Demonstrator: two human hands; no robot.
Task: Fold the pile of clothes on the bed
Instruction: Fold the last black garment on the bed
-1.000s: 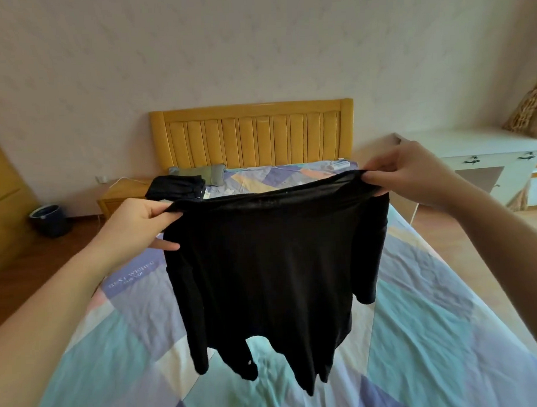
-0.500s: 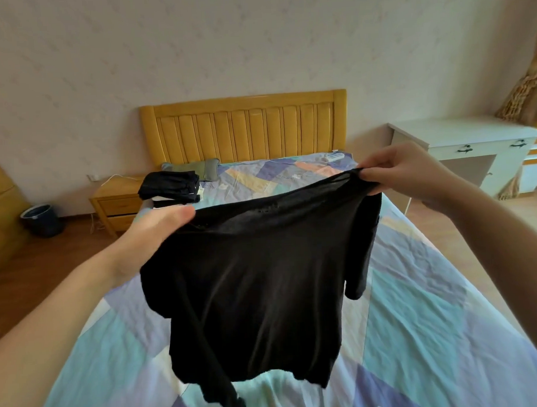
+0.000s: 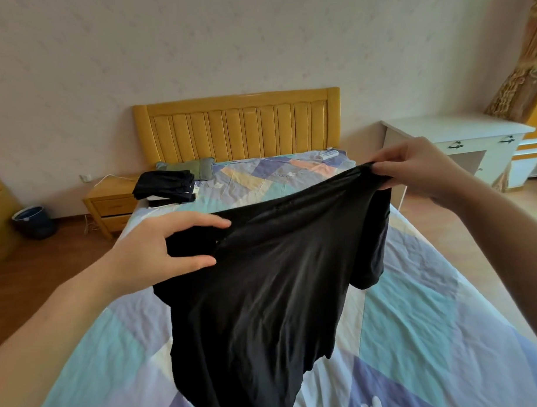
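You hold a black shirt (image 3: 264,288) up in the air above the bed (image 3: 433,334), its body hanging down. Your left hand (image 3: 159,252) grasps one top corner between thumb and fingers, while your right hand (image 3: 418,167) pinches the other. A stack of folded dark clothes (image 3: 164,188) sits near the headboard (image 3: 237,125).

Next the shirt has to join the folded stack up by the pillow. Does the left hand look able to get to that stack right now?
Probably not yet. The left hand grips the black shirt, and the folded stack lies well up the bed near the headboard. Nothing stands in the way; freeing the hand and leaning forward should do.
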